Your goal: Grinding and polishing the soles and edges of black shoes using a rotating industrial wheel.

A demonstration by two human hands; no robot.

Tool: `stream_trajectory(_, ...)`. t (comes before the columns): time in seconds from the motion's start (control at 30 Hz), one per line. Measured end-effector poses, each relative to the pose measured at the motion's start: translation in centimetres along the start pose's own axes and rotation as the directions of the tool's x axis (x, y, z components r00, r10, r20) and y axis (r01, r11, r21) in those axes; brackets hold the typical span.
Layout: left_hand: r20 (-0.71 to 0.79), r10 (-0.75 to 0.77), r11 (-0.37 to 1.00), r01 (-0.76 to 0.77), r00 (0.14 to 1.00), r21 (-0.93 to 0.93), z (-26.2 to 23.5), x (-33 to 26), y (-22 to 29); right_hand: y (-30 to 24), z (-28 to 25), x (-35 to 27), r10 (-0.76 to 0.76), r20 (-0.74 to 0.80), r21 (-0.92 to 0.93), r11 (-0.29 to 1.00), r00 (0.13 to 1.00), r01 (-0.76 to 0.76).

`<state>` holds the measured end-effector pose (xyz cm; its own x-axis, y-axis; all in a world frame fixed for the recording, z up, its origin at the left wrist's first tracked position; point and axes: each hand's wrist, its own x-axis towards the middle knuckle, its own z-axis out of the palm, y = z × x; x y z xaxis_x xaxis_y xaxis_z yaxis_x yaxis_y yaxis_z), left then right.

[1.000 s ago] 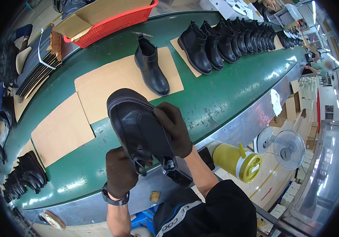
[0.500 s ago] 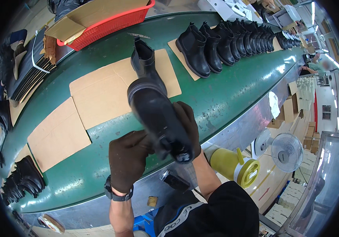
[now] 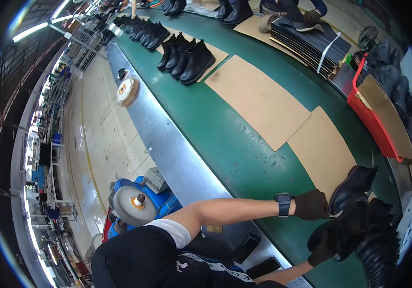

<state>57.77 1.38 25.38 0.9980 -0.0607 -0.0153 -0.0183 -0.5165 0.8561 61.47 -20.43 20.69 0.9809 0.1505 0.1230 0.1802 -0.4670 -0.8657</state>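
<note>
Both my hands wear dark brown gloves and are at the lower right, among black ankle boots. My left hand [image 3: 311, 205], below a wristwatch, is closed at the toe of a black boot [image 3: 352, 187] that lies by the end of a cardboard sheet [image 3: 321, 146]. Closer to me, my right hand [image 3: 322, 253] is closed on a second black boot [image 3: 342, 230], which hides part of its fingers. Right beside this boot begins a row of black boots [image 3: 381, 249] at the picture's edge.
The green tabletop [image 3: 187, 115] carries another cardboard sheet [image 3: 258, 101] and more black boots [image 3: 196, 62]. A red basket [image 3: 371, 120] stands along the far side, near stacked dark sheets [image 3: 306, 41]. Beside the metal edge is a machine with a round wheel [image 3: 134, 204]. A co-worker's gloved hand [image 3: 311, 18] is at the top.
The view has swung left. My hands, earlier together on one boot in front of me, have moved right toward the boot row; my left hand is now at another boot.
</note>
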Motion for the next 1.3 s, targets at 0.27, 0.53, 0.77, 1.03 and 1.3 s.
stream_trajectory(0.27,0.118,0.111,0.948,-0.141,0.987,0.284,1.0,-8.4,-5.9,17.3,-3.7,13.2,-0.053,-0.385,-0.063,0.998,0.922,0.031)
stream_trajectory(0.53,0.206,-0.299,0.935,0.242,0.932,0.261,0.7,-21.3,-9.5,22.1,-4.8,14.9,-0.185,-0.409,-0.407,0.913,0.893,0.003)
stream_trajectory(0.77,0.038,-0.471,0.877,0.463,0.881,0.124,3.8,-24.6,-11.1,15.5,-0.5,17.1,-0.018,-0.116,-0.513,0.857,0.993,-0.044)
stream_trajectory(1.03,-0.042,-0.494,0.869,0.494,0.869,0.0,1.0,-20.3,-6.1,13.2,3.6,15.4,0.112,0.108,-0.316,0.946,0.988,-0.072)
stream_trajectory(1.3,-0.097,-0.723,0.69,0.723,0.684,-0.042,0.5,-27.1,-6.5,9.7,-6.5,12.1,-0.716,-0.298,-0.829,0.522,0.632,0.201)
